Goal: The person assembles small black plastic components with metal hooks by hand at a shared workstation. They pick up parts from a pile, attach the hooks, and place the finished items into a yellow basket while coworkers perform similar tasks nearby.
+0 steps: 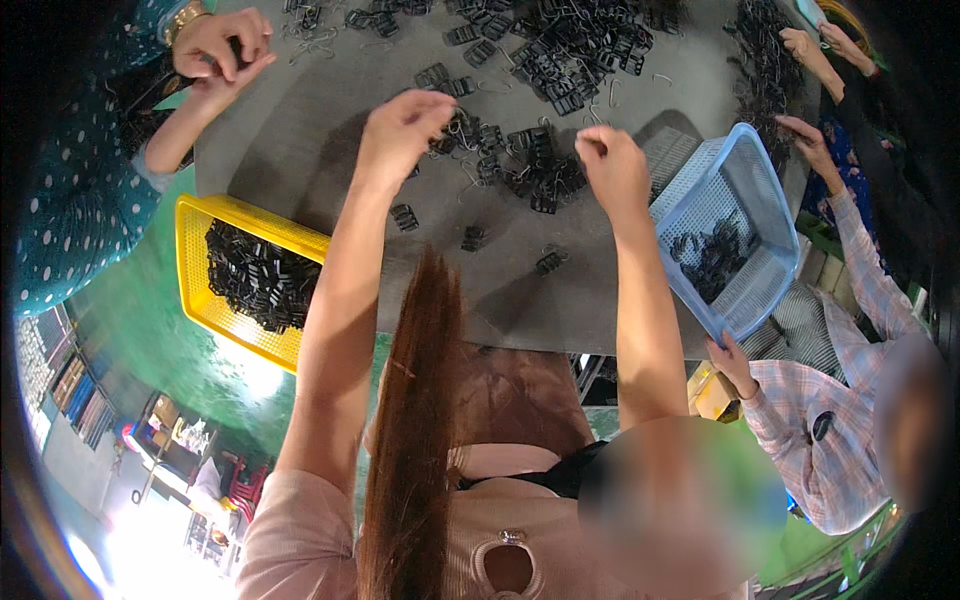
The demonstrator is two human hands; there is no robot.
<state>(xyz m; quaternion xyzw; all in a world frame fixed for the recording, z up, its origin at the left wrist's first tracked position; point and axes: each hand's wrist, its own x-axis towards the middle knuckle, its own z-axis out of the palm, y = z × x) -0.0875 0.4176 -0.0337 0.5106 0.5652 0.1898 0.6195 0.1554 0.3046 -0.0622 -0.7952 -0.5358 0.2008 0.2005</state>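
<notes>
My left hand [400, 138] is over the grey table, its fingers curled together next to black plastic clips with thin metal hooks [470, 140]. Whatever those fingers may hold is too small to make out. To the right, my right hand [618, 172] is held in a pinch beside a small heap of the same black clips [540, 165]; anything between its fingertips is hidden. A few single clips, such as a black clip [473, 238], lie nearer me between my forearms.
A large pile of black clips [575, 55] covers the table's far side. A yellow basket [190, 270] holding black pieces stands left; a light blue basket [745, 300] with fewer stands right, steadied by a co-worker's hand [733, 367]. Another person's hands [220, 55] work at far left.
</notes>
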